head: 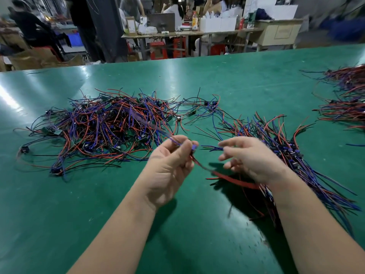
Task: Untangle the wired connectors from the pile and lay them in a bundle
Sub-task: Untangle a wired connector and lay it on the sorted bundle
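Two bare arms come in from the near edge of the green table (59,214). L hand (169,165) pinches 1 wired plug (194,147) w/ curled fingers & thumb. Its blue wire runs up-left, blurry, toward the pile; its red wire hangs down to the right. R hand (254,161) is loose, fingers spread, holding nothing, just above the near-left edge of the bundle (292,155). The red wire goes under it; can't tell if they touch. The pile (106,127), a big knot of red, blue & black wires w/ small green boards, lies left, past the L hand. The bundle lies right, wires mostly side by side. More wires (345,99) sit far right. Count: 2 hands, 1 plug held, 1 pile, 1 bundle; wires too many to count. Far back: people at desks, red stools (158,50), boxes.
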`<action>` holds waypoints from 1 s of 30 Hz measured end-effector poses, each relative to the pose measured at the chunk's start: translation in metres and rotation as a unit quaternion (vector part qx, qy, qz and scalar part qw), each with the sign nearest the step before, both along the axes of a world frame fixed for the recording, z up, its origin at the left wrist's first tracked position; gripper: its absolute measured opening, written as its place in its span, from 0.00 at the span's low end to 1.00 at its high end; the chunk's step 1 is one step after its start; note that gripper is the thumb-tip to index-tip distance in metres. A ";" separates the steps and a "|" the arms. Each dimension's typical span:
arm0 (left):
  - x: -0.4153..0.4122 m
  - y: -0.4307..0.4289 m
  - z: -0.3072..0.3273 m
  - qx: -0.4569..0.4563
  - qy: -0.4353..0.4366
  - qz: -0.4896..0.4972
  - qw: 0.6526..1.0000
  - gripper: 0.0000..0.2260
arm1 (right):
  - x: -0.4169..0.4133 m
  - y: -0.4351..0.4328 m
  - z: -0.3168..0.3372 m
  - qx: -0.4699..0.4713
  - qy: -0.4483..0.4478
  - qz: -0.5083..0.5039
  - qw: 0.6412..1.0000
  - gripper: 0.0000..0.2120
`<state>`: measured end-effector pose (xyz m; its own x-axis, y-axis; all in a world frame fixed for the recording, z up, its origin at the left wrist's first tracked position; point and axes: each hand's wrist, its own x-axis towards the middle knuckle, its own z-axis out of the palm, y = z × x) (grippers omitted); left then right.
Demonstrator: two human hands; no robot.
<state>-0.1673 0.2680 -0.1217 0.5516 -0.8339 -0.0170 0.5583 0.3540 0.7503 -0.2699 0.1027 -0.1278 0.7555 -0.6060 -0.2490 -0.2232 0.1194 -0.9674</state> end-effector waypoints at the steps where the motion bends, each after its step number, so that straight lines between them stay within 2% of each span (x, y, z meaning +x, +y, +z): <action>1: 0.001 0.000 0.000 -0.012 0.014 0.033 0.999 0.13 | 0.000 0.004 -0.001 -0.010 0.020 0.051 0.998 0.09; 3: 0.001 -0.003 -0.002 -0.020 -0.001 0.095 0.995 0.14 | 0.001 0.014 0.000 0.007 0.018 0.128 0.992 0.09; 4: 0.001 -0.004 -0.004 -0.015 -0.035 0.130 0.991 0.15 | 0.002 0.019 0.001 0.032 -0.004 0.145 0.989 0.09; 8: -0.004 -0.008 -0.013 0.041 -0.271 0.235 0.933 0.19 | 0.011 0.026 0.001 0.112 -0.106 0.130 0.979 0.06; 11: -0.007 -0.010 -0.022 0.064 -0.342 0.228 0.909 0.20 | 0.013 0.026 -0.001 0.122 -0.130 0.107 0.978 0.06; 17: -0.002 -0.009 -0.025 0.101 -0.434 0.152 0.882 0.13 | 0.011 0.017 0.001 0.137 -0.159 0.053 0.976 0.07; 19: 0.004 -0.006 -0.022 0.118 -0.392 0.168 0.897 0.12 | 0.010 0.015 0.002 0.115 -0.152 0.038 0.981 0.06; 21: 0.004 -0.004 -0.016 0.140 -0.293 0.148 0.934 0.11 | 0.010 0.015 0.001 0.073 -0.139 0.025 0.987 0.05; 24: -0.007 -0.007 -0.017 0.187 -0.213 0.071 0.956 0.22 | 0.013 0.019 -0.003 0.037 -0.130 0.010 0.991 0.04; 25: -0.013 -0.009 -0.018 0.195 -0.201 0.056 0.958 0.20 | 0.014 0.021 -0.004 0.032 -0.129 0.010 0.991 0.03; 28: -0.019 -0.013 -0.021 0.204 -0.170 0.043 0.963 0.06 | 0.016 0.023 -0.006 0.014 -0.124 0.016 0.992 0.03; 30: -0.017 -0.013 -0.021 0.203 -0.147 0.046 0.967 0.01 | 0.015 0.022 -0.007 0.018 -0.123 0.022 0.992 0.04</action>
<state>-0.1845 0.2552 -0.1431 0.6536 -0.7387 -0.1645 0.2804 0.0344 0.9593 -0.2548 0.1247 -0.1349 0.8216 -0.5651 -0.0744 0.0134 0.1496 -0.9887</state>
